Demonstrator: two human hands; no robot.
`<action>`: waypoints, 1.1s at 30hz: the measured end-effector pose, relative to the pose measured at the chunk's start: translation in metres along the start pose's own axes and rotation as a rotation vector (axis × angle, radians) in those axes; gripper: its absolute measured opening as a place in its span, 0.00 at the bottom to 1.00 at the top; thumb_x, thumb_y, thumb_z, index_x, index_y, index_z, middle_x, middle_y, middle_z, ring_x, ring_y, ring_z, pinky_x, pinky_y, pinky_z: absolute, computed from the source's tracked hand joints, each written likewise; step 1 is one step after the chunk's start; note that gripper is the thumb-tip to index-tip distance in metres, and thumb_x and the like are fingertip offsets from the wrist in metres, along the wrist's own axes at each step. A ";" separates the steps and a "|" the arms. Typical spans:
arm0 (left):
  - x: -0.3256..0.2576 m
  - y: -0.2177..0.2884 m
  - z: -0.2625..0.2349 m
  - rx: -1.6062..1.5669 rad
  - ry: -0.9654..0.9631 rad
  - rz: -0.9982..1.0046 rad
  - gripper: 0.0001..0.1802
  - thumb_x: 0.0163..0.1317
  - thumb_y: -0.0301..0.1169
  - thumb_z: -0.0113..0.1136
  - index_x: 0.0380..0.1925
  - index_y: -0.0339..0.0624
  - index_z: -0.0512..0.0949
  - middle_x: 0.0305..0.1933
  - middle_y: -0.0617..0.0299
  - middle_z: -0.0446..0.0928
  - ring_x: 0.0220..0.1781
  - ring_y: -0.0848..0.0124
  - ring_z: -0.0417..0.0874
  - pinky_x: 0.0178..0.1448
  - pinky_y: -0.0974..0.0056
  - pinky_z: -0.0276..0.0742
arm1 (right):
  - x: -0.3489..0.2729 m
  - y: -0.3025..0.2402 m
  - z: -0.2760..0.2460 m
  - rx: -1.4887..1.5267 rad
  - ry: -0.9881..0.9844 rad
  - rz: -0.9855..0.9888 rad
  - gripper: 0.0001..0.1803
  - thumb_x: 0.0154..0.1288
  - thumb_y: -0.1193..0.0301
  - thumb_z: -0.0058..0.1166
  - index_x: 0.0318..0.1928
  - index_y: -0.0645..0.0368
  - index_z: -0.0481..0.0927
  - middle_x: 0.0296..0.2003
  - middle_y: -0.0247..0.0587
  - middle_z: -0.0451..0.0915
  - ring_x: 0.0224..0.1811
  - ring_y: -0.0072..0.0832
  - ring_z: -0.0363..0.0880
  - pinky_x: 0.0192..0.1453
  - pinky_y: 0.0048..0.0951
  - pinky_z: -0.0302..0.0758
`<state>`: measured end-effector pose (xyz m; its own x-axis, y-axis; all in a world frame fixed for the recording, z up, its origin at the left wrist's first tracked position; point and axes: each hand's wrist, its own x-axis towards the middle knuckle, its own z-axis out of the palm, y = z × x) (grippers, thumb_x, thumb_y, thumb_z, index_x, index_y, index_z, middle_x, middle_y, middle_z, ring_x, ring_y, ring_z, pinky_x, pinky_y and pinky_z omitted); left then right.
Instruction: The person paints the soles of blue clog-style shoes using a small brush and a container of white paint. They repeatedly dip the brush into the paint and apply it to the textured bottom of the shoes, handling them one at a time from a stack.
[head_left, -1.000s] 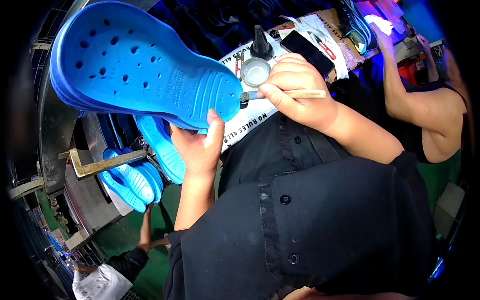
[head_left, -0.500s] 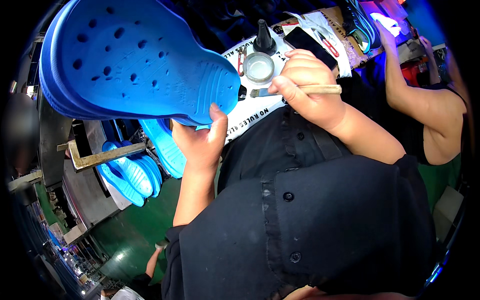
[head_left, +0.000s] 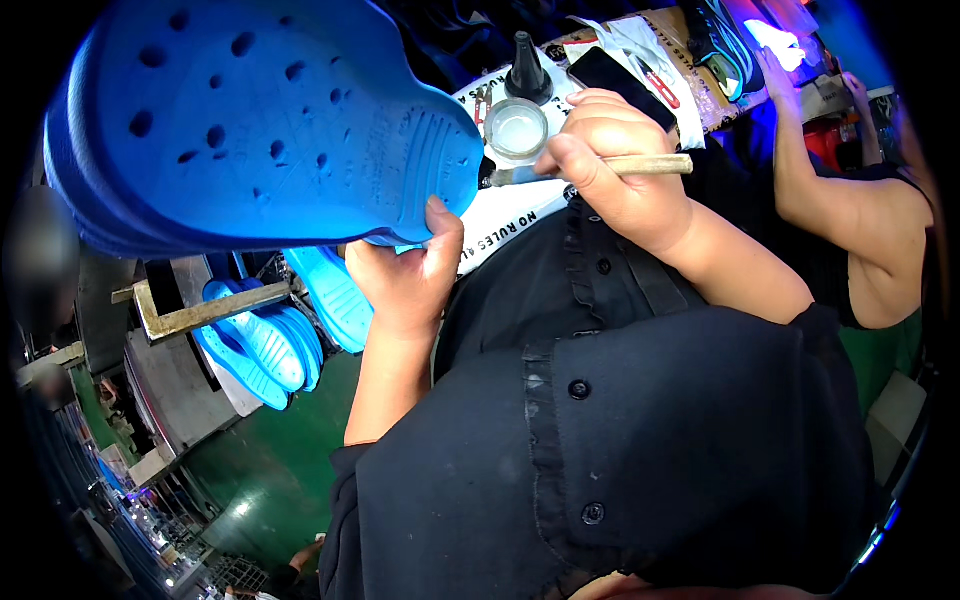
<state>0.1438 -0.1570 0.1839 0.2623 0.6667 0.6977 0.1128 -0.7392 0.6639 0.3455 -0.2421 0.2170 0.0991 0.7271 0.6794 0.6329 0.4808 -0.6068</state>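
My left hand (head_left: 407, 280) grips the heel end of a stack of blue perforated shoe insoles (head_left: 300, 110), thumb on top. The stack fills the upper left, its wide toe end tilted toward the camera. In my right hand (head_left: 625, 165) is a paintbrush (head_left: 650, 164) with a pale wooden handle, pinched between thumb and fingers. Its bristle end points left at the heel edge of the insoles; whether it touches, I cannot tell. Just beyond the brush stands a round glass dish (head_left: 517, 129) holding something pale. A black cone-shaped bottle (head_left: 528, 72) rises behind the dish.
A dark phone (head_left: 618, 82) and a red-handled cutter (head_left: 660, 90) lie beyond my right hand on the white-covered surface (head_left: 510, 225). More blue insoles (head_left: 265, 350) rest at the left by a metal frame (head_left: 205, 312). At right, another person's arm (head_left: 840, 200) reaches over lit work.
The brush has moved left, bringing its bristle end to the heel edge. The toe end of the insole stack has shifted left and slightly down.
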 end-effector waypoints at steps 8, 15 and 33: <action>0.006 0.009 -0.001 -0.009 -0.021 -0.032 0.16 0.45 0.20 0.63 0.36 0.34 0.72 0.31 0.56 0.78 0.31 0.68 0.80 0.40 0.67 0.74 | 0.001 -0.003 -0.008 -0.099 -0.073 -0.042 0.11 0.58 0.70 0.55 0.20 0.59 0.77 0.18 0.37 0.74 0.23 0.35 0.73 0.40 0.33 0.68; 0.036 0.030 -0.025 -0.066 -0.037 -0.273 0.12 0.52 0.18 0.59 0.38 0.30 0.75 0.37 0.58 0.78 0.38 0.73 0.76 0.46 0.66 0.72 | -0.011 0.010 -0.036 -0.122 0.143 0.038 0.11 0.58 0.73 0.54 0.19 0.59 0.77 0.17 0.40 0.73 0.23 0.35 0.72 0.33 0.33 0.68; 0.309 0.220 0.302 -1.327 -0.604 -1.085 0.16 0.62 0.32 0.58 0.47 0.37 0.71 0.34 0.50 0.77 0.35 0.67 0.81 0.39 0.69 0.78 | -0.087 0.031 -0.139 0.047 0.423 0.614 0.13 0.63 0.70 0.52 0.23 0.63 0.79 0.18 0.42 0.75 0.22 0.33 0.75 0.28 0.31 0.69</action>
<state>0.5393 -0.1425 0.4646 0.9072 0.4020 -0.1242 -0.2232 0.7101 0.6678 0.4632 -0.3588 0.1969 0.7173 0.6252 0.3076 0.3357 0.0768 -0.9388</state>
